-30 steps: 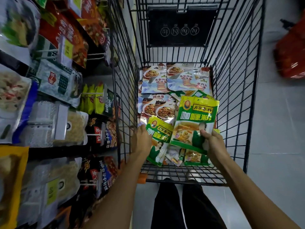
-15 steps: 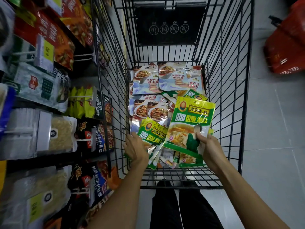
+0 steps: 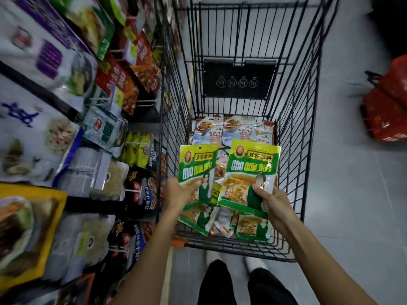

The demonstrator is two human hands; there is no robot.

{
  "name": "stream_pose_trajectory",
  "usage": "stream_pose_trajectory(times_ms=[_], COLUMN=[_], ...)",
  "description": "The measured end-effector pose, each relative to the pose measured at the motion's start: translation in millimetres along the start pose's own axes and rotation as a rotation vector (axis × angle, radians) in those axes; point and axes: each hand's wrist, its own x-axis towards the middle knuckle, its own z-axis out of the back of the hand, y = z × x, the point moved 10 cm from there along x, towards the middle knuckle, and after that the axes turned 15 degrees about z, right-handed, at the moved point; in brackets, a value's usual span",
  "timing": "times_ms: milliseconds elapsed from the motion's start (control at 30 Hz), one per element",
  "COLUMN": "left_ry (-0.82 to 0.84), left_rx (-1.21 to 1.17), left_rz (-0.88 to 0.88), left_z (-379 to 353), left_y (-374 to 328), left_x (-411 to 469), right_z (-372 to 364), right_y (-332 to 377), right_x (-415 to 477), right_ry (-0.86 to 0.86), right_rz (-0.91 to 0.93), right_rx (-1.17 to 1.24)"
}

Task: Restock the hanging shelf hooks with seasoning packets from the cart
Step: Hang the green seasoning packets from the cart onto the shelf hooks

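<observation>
The left hand grips a green seasoning packet by its lower left edge, fingers curled round it, and holds it upright over the near end of the cart. The right hand pinches a second green packet at its lower right, thumb on the printed front, and holds it upright just beside the first; the two packets are close but I cannot tell whether they touch. Both sit above the wire floor of the cart, where more green packets lie flat at the near end and pale blue packets lie at the far end, under a black panel on the end wall. To the left of the cart stands the shelf, its hooks loaded with hanging packets, among them a row of yellow-green ones and dark ones lower down. A red basket sits on the grey floor well to the right. The person's black trouser legs show below the cart.
</observation>
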Motion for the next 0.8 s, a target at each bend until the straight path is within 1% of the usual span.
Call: stream_pose_trajectory(times_ms=[133,267,333,433,533,633,700,800], left_ry=[-0.113,-0.31,-0.392,-0.55,-0.713,-0.918,-1.07,-1.182], left_rx=[-0.197,-0.407,-0.497,-0.612,-0.635,-0.688,-0.724,-0.728], left_rz=[-0.124,-0.266,-0.304,-0.317,-0.318,-0.359,-0.395,-0.405], left_z=[77.1,170.3,212.3,276.7,335.1,388.1,419.9,458.9], left_y=[-36.2,-56.7,-57.5,-47.8,-33.8,-15.1,1.1,25.3], left_x=[-59.2,-149.2,-197.1,-272.3,-351.4,-434.1,-489.9,-558.7], right_z=[-20.9,-67.9,-100.0,-150.2,-200.0,-249.1,-280.1,-321.2], right_y=[53.5,125.0,162.7,214.3,249.9,278.9,291.2,304.5], right_x=[-14.6,-48.4,-78.6,-135.6,-205.6,-283.2,-340.6,-426.6], right_ry=[0.131,0.357,0.498,0.711,0.93,1.11,1.225,1.354], right_rz=[0.077,0.226,0.313,0.448,0.554,0.695,0.753,0.826], right_rx=[-0.076,-0.153,-0.163,-0.171,-0.198,-0.178,-0.158,-0.117])
